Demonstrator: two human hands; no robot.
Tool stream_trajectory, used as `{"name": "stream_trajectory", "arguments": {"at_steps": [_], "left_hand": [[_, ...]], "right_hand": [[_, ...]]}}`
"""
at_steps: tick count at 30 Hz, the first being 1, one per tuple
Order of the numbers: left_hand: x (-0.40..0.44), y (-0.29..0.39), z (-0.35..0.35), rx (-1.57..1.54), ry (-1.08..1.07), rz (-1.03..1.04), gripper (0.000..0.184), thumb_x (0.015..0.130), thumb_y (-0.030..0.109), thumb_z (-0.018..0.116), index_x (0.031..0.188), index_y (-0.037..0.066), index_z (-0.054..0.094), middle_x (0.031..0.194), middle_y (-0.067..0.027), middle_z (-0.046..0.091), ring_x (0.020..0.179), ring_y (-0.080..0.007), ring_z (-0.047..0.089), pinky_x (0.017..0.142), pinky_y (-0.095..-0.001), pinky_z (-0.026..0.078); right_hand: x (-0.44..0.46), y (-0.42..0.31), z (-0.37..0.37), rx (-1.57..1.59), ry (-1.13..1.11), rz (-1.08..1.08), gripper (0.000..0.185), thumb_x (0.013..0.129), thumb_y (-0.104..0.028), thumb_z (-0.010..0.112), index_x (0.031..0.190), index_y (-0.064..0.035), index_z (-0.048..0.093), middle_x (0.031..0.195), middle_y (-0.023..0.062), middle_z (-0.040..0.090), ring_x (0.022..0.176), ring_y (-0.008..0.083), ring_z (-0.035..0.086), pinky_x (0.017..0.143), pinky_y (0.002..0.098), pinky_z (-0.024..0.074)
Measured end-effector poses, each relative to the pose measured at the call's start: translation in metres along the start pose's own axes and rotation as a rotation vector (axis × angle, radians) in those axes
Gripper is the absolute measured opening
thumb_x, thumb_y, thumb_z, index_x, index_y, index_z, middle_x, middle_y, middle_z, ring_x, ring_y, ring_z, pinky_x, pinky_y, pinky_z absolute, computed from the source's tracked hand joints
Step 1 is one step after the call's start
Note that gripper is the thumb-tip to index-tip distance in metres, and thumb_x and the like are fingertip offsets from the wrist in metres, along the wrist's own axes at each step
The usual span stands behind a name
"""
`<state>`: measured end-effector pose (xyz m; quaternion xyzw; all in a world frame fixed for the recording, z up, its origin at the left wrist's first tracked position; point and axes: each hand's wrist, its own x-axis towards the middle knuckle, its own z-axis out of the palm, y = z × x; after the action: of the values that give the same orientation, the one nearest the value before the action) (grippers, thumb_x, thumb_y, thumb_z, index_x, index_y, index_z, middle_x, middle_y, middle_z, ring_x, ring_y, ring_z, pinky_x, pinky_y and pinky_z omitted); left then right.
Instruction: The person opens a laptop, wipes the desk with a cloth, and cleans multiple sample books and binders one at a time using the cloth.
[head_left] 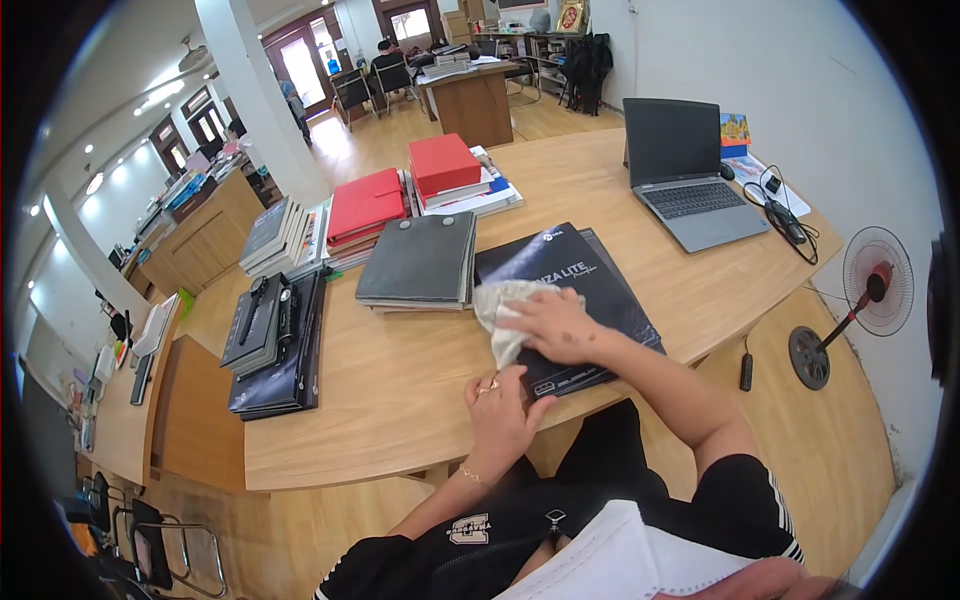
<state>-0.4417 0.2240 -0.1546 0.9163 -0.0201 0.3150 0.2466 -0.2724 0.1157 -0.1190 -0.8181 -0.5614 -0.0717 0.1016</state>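
A whitish cloth (500, 312) lies bunched under my right hand (560, 325), whose fingers press it onto the left part of a flat black box (600, 300) with pale lettering on its cover. The edge of another dark flat item shows beneath the box. My left hand (500, 415) rests at the box's near left corner, thumb apart from the fingers, its fingertips close to the cloth's lower end. Just beyond the cloth sits a thick dark grey binder (418, 260).
Red folders (367, 205), a red box (444, 163) and book stacks line the desk's far left side. Black boxes (275, 340) are piled at the left. A laptop (680, 170), cables (790, 225) and a floor fan (870, 285) are on the right. A person (388, 65) sits far back.
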Motion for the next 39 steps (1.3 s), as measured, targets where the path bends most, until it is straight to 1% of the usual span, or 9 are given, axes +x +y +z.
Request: {"name": "stream_trajectory", "arguments": {"at_steps": [2,10,14,21,24,27,29,36,39], "left_hand": [[-0.003,-0.001,0.001,0.046,0.024,0.027,0.056,0.078,0.042,0.074,0.113,0.004,0.054,0.102,-0.0128,0.061,0.097,-0.0289,0.056,0.093,-0.0461,0.031],[-0.001,-0.003,0.002,-0.034,-0.005,-0.033,0.059,0.078,0.04,0.073,0.123,0.008,0.054,0.117,-0.013,0.059,0.109,-0.0294,0.054,0.096,-0.0475,0.029],[0.004,-0.001,-0.003,0.073,-0.1,0.027,0.054,0.079,0.04,0.072,0.125,0.013,0.062,0.131,-0.0141,0.055,0.117,-0.0318,0.051,0.099,-0.0473,0.029],[0.006,-0.004,0.002,0.009,-0.13,0.044,0.046,0.083,0.037,0.07,0.12,0.011,0.066,0.136,-0.0175,0.053,0.119,-0.0295,0.054,0.109,-0.0494,0.022],[0.005,-0.007,0.005,-0.051,-0.144,0.052,0.045,0.083,0.035,0.071,0.121,0.01,0.066,0.136,-0.0201,0.052,0.113,-0.029,0.058,0.112,-0.0516,0.019],[0.007,-0.007,0.005,-0.083,-0.112,0.099,0.045,0.084,0.034,0.069,0.12,0.006,0.065,0.13,-0.0268,0.054,0.099,-0.0302,0.064,0.111,-0.0539,0.022],[0.007,-0.007,0.004,-0.08,-0.123,0.103,0.045,0.084,0.033,0.069,0.12,0.006,0.065,0.13,-0.0277,0.054,0.098,-0.0304,0.064,0.111,-0.0535,0.023],[0.005,-0.007,0.007,-0.058,-0.143,0.089,0.046,0.084,0.033,0.069,0.12,0.005,0.064,0.128,-0.0282,0.054,0.101,-0.0315,0.062,0.109,-0.0545,0.025],[0.005,-0.005,0.008,-0.009,-0.12,0.078,0.047,0.083,0.035,0.069,0.121,0.007,0.063,0.13,-0.025,0.054,0.111,-0.0336,0.057,0.106,-0.0573,0.026]], "right_hand": [[-0.026,-0.019,-0.008,0.07,0.053,-0.029,0.054,0.083,-0.025,0.064,0.136,-0.0252,0.051,0.142,0.0074,0.047,0.121,0.0289,0.047,0.091,0.0513,0.0324],[-0.092,-0.026,-0.035,0.063,-0.038,-0.005,0.06,0.078,-0.021,0.065,0.136,-0.0253,0.05,0.141,0.0069,0.048,0.12,0.0274,0.049,0.088,0.0452,0.0348],[-0.099,0.021,-0.045,0.013,-0.02,0.225,0.06,0.079,-0.022,0.065,0.137,-0.0269,0.051,0.141,0.006,0.049,0.125,0.0298,0.047,0.096,0.0486,0.0348],[-0.035,0.104,-0.021,-0.04,0.054,0.525,0.053,0.086,-0.037,0.06,0.137,-0.0262,0.051,0.141,0.0056,0.049,0.125,0.0302,0.046,0.098,0.0528,0.0342],[0.011,0.122,-0.005,-0.107,0.059,0.558,0.051,0.088,-0.043,0.057,0.136,-0.0262,0.051,0.139,0.0049,0.05,0.125,0.0297,0.046,0.099,0.0532,0.0337],[0.053,0.127,0.006,-0.14,0.055,0.596,0.05,0.089,-0.046,0.055,0.135,-0.0268,0.052,0.138,0.0041,0.051,0.126,0.0287,0.046,0.101,0.0535,0.0325],[0.073,0.121,0.002,-0.109,-0.001,0.628,0.049,0.09,-0.047,0.055,0.135,-0.0283,0.052,0.137,0.0034,0.051,0.126,0.028,0.046,0.102,0.0541,0.0315],[0.064,0.094,0.014,-0.085,-0.011,0.393,0.048,0.091,-0.048,0.053,0.138,-0.0369,0.049,0.144,0.0004,0.046,0.131,0.0268,0.041,0.1,0.0598,0.0283],[0.037,0.059,0.008,-0.062,-0.061,0.238,0.047,0.091,-0.045,0.054,0.137,-0.036,0.051,0.146,0.001,0.045,0.13,0.0257,0.043,0.098,0.0553,0.029]]}}
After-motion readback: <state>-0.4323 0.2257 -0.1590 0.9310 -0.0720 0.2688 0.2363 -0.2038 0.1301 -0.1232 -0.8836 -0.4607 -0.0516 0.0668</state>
